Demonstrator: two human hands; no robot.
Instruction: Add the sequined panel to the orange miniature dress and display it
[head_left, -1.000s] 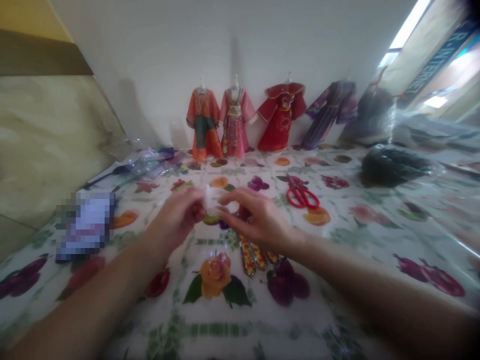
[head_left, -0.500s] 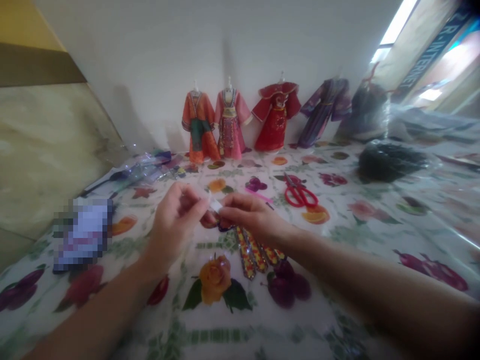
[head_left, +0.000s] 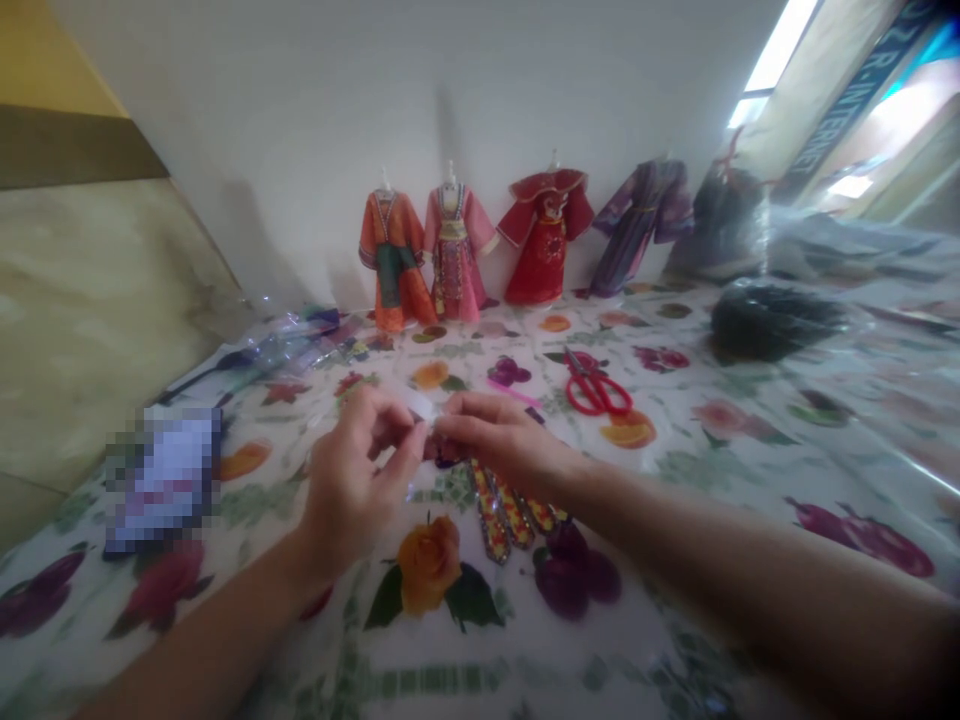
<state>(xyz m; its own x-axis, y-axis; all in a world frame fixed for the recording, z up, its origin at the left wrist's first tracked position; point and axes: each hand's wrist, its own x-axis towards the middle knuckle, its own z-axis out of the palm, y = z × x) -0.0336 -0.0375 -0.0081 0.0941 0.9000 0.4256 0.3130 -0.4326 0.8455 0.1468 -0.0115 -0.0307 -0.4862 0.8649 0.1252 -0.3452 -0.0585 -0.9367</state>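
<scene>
My left hand (head_left: 367,465) and my right hand (head_left: 502,435) meet over the middle of the flowered tablecloth (head_left: 420,700). A small white strip (head_left: 418,402) shows between them, pinched at its near end by my right fingertips. The left thumb and fingers close beside that end; whether they grip the strip is not clear. Just below my right hand lie several yellow and red patterned strips with glittering edges (head_left: 493,515). A pair of red-handled scissors (head_left: 596,385) rests beyond my right wrist. A thin pink stick (head_left: 512,392) lies behind my right hand.
Several small dressed figures stand by the wall: orange (head_left: 391,250), pink (head_left: 457,250), red (head_left: 544,240) and purple (head_left: 641,230). A black bundle in clear plastic (head_left: 772,320) sits at right. Clear plastic wrapping (head_left: 292,345) and a blurred-out flat object (head_left: 169,480) lie at left.
The view has shifted slightly. My left hand has moved down and its fingers have shifted on or near the white strip, more of which now shows. My right hand keeps its pinch.
</scene>
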